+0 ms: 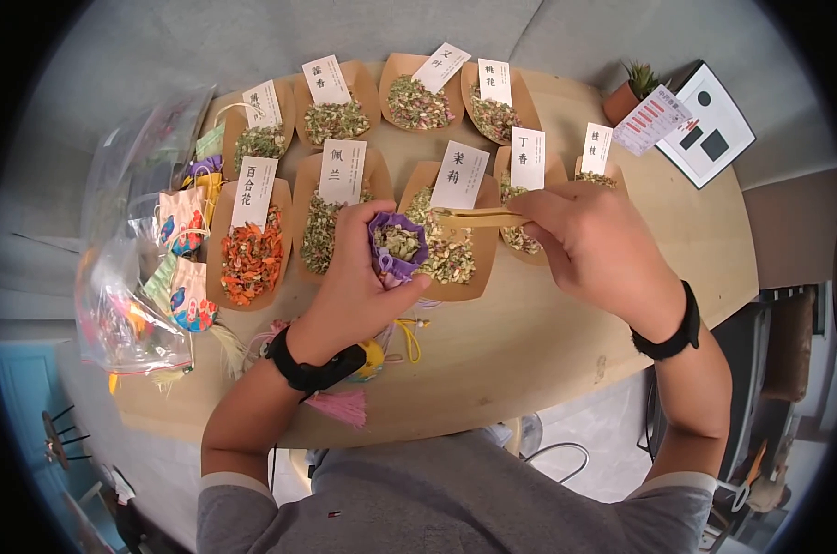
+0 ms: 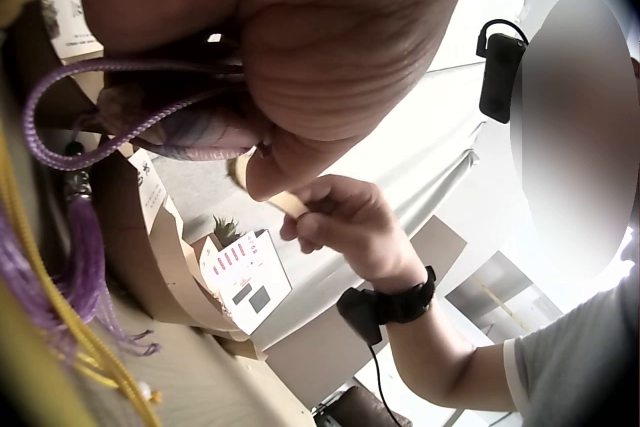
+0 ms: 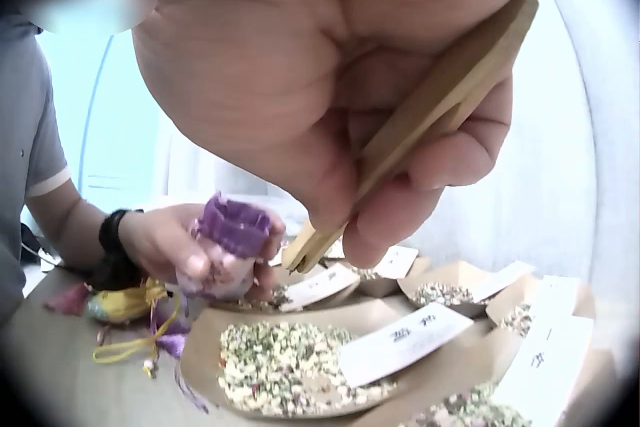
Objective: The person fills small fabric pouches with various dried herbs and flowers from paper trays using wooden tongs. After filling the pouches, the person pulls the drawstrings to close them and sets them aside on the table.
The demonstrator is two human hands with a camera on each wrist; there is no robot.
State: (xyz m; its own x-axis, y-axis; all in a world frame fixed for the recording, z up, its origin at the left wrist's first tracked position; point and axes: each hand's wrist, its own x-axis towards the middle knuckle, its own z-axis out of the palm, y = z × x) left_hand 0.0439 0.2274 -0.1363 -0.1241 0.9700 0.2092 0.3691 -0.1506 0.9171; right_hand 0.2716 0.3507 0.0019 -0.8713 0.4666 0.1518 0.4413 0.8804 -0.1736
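Observation:
My left hand [image 1: 355, 294] holds a small drawstring pouch [image 1: 379, 266] with a purple lining, its mouth open upward and dried herbs [image 1: 399, 242] showing inside. Below the pouch in the left wrist view hang its purple cord [image 2: 40, 127] and a purple tassel [image 2: 88, 257]. Between thumb and fingers, my right hand [image 1: 603, 242] pinches wooden tweezers [image 1: 481, 218]. Their tips point left, just right of the pouch mouth and over a paper tray [image 1: 478, 277] of pale dried flowers [image 1: 455, 257]. In the right wrist view the tweezer tips [image 3: 303, 255] sit close together.
Several more labelled trays of herbs spread behind and beside, one with orange petals [image 1: 250, 263]. A plastic bag [image 1: 127, 249] and bird-patterned pouches [image 1: 192, 295] lie at left. A yellow pouch [image 1: 370, 358] and pink tassel [image 1: 338, 406] lie near the front edge. A potted plant [image 1: 621, 100] stands back right.

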